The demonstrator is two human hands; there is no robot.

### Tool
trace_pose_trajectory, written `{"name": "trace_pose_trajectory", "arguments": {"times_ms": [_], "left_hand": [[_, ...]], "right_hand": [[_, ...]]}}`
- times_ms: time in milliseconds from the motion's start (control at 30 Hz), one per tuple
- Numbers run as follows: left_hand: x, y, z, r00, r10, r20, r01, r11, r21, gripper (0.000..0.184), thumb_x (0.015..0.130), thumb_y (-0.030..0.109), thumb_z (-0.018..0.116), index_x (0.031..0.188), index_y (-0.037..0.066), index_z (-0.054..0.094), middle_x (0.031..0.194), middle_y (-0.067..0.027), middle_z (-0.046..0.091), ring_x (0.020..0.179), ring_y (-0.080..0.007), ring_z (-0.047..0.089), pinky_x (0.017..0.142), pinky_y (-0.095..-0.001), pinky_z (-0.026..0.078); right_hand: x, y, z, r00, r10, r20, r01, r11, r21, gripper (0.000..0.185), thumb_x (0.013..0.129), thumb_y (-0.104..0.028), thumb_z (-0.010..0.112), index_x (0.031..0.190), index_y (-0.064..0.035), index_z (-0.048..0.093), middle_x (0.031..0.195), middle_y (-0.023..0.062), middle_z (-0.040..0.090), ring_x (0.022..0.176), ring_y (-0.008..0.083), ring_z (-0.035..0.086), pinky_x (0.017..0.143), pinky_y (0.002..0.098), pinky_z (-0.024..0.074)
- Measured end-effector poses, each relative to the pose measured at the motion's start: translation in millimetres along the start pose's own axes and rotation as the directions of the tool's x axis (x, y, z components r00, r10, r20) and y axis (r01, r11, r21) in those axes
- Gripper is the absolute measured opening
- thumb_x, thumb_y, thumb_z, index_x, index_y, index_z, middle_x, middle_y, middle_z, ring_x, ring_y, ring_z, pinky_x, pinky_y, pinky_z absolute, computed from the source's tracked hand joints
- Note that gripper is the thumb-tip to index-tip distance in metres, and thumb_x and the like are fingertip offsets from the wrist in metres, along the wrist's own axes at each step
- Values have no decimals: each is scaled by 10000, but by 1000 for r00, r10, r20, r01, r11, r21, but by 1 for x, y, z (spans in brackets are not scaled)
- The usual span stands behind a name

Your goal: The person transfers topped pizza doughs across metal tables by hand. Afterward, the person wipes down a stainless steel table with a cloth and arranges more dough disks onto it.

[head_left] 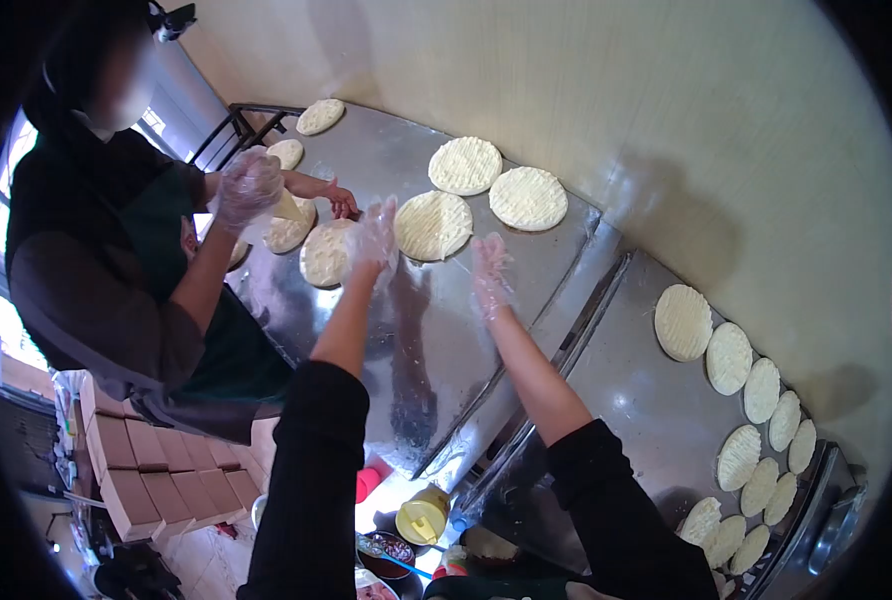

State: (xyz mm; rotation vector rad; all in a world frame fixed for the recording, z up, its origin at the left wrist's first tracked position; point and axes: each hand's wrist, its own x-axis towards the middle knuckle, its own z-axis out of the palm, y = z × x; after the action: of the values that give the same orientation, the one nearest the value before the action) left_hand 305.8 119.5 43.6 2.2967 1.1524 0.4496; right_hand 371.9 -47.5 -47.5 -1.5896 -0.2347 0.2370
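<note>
My left hand (pixel 372 242), in a clear plastic glove, is stretched out with nothing in it. It hovers over the steel worktop, between one flat round dough (pixel 324 254) and another dough round (pixel 434 227) spread with a pale, ridged topping. On the other side of that second round is my right hand (pixel 491 272), also gloved, open and empty. Neither hand visibly grips a dough round. Two more topped rounds, a left one (pixel 465 165) and a right one (pixel 528 198), lie just beyond, by the wall.
At left a co-worker (pixel 116 250) works over other rounds, a gloved hand (pixel 249 187) raised. A second steel table (pixel 616 390), past a gap, carries several topped rounds along its far edge. Below are a yellow-lidded container (pixel 423 516), a bowl (pixel 386 553) and stacked cardboard boxes (pixel 156 465).
</note>
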Motion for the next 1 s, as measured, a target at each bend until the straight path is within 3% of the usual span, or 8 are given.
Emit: {"name": "trace_pose_trajectory", "arguments": {"times_ms": [67, 200, 367, 600, 700, 767, 900, 1000], "left_hand": [[32, -6, 5, 930, 214, 299, -344, 791, 506, 579, 895, 489, 370, 1310, 88, 417, 1325, -179, 429, 1154, -370, 471, 987, -437, 340], [97, -51, 60, 900, 394, 186, -432, 859, 275, 664, 874, 579, 329, 1354, 121, 362, 1378, -173, 361, 1222, -362, 405, 1031, -403, 303], [81, 17, 25, 908, -212, 361, 211, 977, 42, 833, 805, 732, 257, 1302, 88, 442, 1381, -185, 351, 1288, -343, 318, 1056, -360, 237], [99, -28, 56, 939, -88, 333, 196, 931, -309, 990, 713, 814, 340, 1267, 4, 466, 1070, -165, 584, 975, -269, 512, 888, -382, 379], [65, -14, 26, 836, -144, 529, 375, 854, -360, 1036, 721, 815, 312, 1242, -69, 453, 1110, -193, 559, 1034, -274, 503, 893, -374, 392], [44, -6, 12, 643, -159, 749, 614, 692, -380, 1071, 738, 807, 273, 1269, -117, 374, 1194, -231, 504, 1116, -306, 474, 946, -400, 377], [22, -6, 4, 591, -223, 775, 762, 469, -446, 1090, 743, 806, 230, 1304, -126, 296, 1292, -241, 428, 1203, -343, 413, 1019, -423, 312], [7, -12, 1, 488, -10, 873, 864, 147, -481, 1096, 744, 806, 203, 1332, -119, 234, 1360, -246, 343, 1252, -360, 354, 1055, -449, 242]], "right_hand": [[-19, -23, 2, 1000, 4, 16, -6, 997, 82, 681, 900, -338, 506, 1347, 61, 182, 1289, 271, 403, 1152, 314, 478, 948, 342, 395], [-31, -14, -1, 999, -45, -2, 45, 993, 105, 655, 920, -302, 473, 1358, 42, 128, 1252, 285, 419, 1140, 306, 472, 953, 348, 377], [-31, -15, 3, 997, -38, -64, 48, 985, 165, 614, 930, -287, 458, 1357, 21, 142, 1216, 284, 444, 1113, 285, 479, 958, 348, 362], [-24, -3, 1, 997, -47, -68, 51, 997, 59, 633, 922, -330, 469, 1350, -6, 134, 1218, 244, 458, 1089, 298, 498, 930, 360, 392], [-26, -5, 2, 966, 258, -4, -224, 845, 485, 639, 915, -372, 474, 1353, -45, 143, 1214, 227, 467, 1092, 302, 499, 905, 369, 412], [-26, -20, -7, 907, 413, 79, -369, 693, 619, 645, 902, -404, 494, 1347, -71, 167, 1212, 220, 469, 1082, 308, 508, 891, 390, 418], [-23, -27, -21, 858, 439, 266, -507, 642, 575, 787, 898, -531, 380, 1391, -10, 55, 1337, 259, 345, 1234, 353, 366, 1021, 482, 246], [-22, -42, -31, 807, 489, 330, -584, 584, 563, 848, 892, -570, 327, 1398, 11, -28, 1392, 263, 259, 1306, 356, 252, 1053, 495, 158]]}}
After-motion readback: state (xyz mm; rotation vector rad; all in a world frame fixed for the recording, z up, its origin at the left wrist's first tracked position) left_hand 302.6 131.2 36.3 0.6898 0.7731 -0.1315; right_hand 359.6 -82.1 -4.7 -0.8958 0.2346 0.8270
